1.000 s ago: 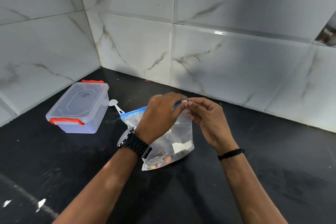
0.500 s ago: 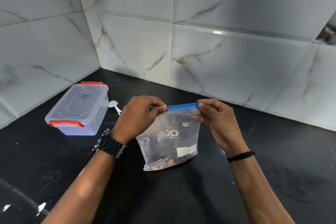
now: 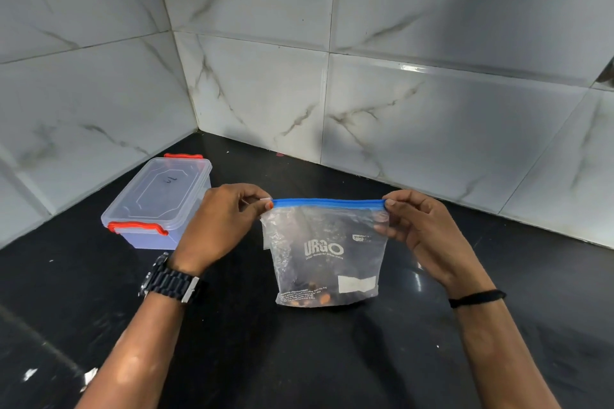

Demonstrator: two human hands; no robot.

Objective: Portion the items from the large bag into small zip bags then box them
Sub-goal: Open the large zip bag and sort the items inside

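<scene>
The left hand [image 3: 221, 226] pinches one top corner of the clear plastic zip bag with a blue seal strip [image 3: 327, 252], and the right hand [image 3: 420, 236] pinches the other, holding it upright on the glossy black countertop [image 3: 332, 359]. A lidded clear plastic box with orange latches [image 3: 159, 202] sits nearby, below marbled white wall tiles [image 3: 432, 129].

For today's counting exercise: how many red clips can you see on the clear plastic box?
2. One red clip is on the box's near end, the other on its far end by the wall.
</scene>
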